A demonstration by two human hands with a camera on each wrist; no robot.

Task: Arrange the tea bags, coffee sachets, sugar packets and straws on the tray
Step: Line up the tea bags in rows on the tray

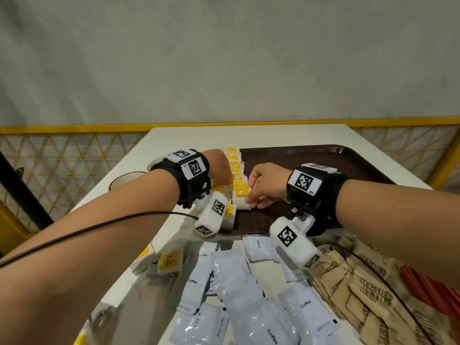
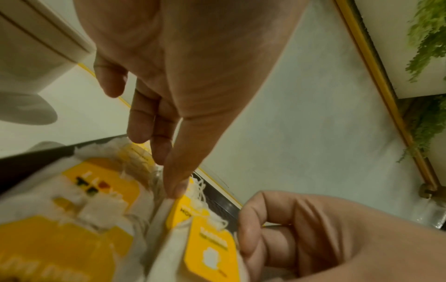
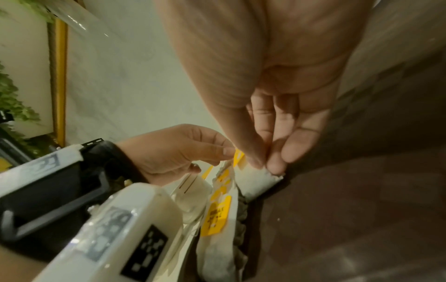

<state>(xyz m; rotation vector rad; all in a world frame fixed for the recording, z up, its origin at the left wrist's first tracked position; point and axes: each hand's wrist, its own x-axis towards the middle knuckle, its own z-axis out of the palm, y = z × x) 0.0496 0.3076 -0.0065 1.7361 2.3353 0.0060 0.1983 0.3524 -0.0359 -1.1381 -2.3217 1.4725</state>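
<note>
A dark brown tray (image 1: 323, 160) lies on the white table. Tea bags (image 1: 235, 165) with yellow tags form a column along its left edge. My right hand (image 1: 250, 202) pinches the corner of a white tea bag (image 1: 242, 207) at the near end of that column; the right wrist view shows thumb and fingers (image 3: 270, 164) closed on this tea bag (image 3: 260, 183). My left hand (image 1: 227, 180) is just to the left, thumb (image 2: 177, 188) and forefinger pinching a yellow tag (image 3: 238, 157) of a neighbouring tea bag (image 2: 166, 219). Coffee sachets (image 1: 239, 282), brown sugar packets (image 1: 361, 290) and red straws (image 1: 428, 287) lie off the tray, near me.
Loose tea bags (image 1: 169, 262) lie at the table's near left. Two cups (image 1: 127, 180) stand left of the tray. Most of the tray's brown floor (image 3: 337, 209) right of the tea bags is bare. A yellow railing (image 1: 74, 129) runs behind the table.
</note>
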